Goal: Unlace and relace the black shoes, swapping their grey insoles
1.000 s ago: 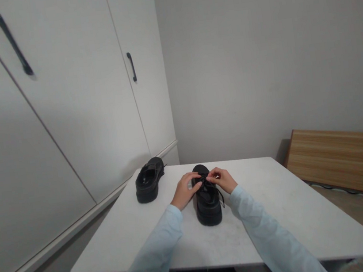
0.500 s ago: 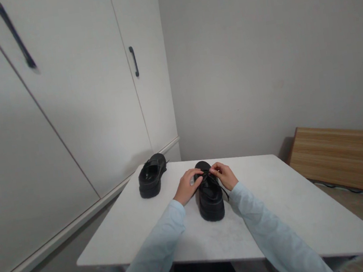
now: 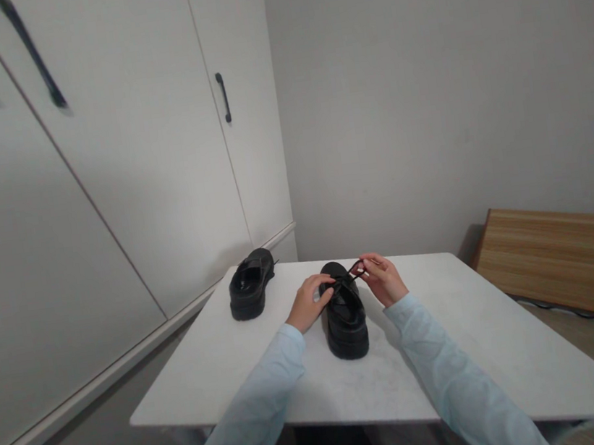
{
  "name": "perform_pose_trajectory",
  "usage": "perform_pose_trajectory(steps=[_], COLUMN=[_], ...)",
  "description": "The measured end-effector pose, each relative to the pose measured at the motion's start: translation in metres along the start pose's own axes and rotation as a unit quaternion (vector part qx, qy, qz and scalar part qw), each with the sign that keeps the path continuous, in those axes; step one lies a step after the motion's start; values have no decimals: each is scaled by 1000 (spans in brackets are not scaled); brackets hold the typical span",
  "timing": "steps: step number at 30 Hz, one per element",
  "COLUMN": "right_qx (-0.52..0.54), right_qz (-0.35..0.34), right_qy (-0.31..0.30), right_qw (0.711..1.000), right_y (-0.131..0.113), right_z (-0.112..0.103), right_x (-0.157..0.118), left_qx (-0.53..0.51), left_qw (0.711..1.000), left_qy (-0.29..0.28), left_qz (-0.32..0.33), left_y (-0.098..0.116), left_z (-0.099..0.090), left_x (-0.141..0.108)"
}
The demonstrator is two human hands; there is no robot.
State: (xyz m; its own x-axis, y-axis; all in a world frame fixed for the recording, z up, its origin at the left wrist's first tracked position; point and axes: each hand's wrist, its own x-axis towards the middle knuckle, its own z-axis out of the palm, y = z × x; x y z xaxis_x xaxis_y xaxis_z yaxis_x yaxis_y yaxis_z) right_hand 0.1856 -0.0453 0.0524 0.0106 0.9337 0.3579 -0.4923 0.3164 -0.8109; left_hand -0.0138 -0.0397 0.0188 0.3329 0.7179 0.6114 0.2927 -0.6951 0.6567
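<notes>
A black lace-up shoe (image 3: 348, 336) stands upright on the white table, its heel toward me. My right hand (image 3: 384, 278) is closed on a black shoelace (image 3: 356, 267), which stretches from the front of the shoe out to the right. At the shoe's left side, my left hand (image 3: 310, 302) has thumb and fingers curled in at the lacing; what they pinch there is too small to make out. A second black shoe (image 3: 249, 305) rests by itself at the table's far left corner, apart from both hands.
The white table (image 3: 214, 386) has its far edge near the grey wall (image 3: 411, 91). White cabinet doors (image 3: 130, 164) with dark handles (image 3: 224, 97) run along the left. On the right, a wood-grain panel (image 3: 565, 260) leans near the wall.
My right hand has moved right, away from the shoe, drawing the shoelace out with it. My left hand stays at the lacing. The view has shifted slightly.
</notes>
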Motion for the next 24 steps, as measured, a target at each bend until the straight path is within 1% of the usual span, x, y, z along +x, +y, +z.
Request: perform_pose_trajectory(steps=[6,11,17,21,24], right_qx=[93,119,103,51,12], right_qz=[6,1,-10,-23,-49], right_qy=[48,102,140,163,186], right_qw=[994,988,985,985,981], right_y=[-9,-11,-11,-12,-11], right_z=[-14,-24,-31,-36,-39], right_x=[6,9,11,12,11], left_qx=[5,2,-4,-6,-4], left_qw=[1000,1000,1000,1000,1000], left_qy=[3,4,2,3,4], left_qz=[-5,-7,-17,-22,-21], left_y=[-4,-6,-3,-3,-4], left_z=[-1,-1,-2,-2,-1], left_x=[-2,-2,-1,-1,-1])
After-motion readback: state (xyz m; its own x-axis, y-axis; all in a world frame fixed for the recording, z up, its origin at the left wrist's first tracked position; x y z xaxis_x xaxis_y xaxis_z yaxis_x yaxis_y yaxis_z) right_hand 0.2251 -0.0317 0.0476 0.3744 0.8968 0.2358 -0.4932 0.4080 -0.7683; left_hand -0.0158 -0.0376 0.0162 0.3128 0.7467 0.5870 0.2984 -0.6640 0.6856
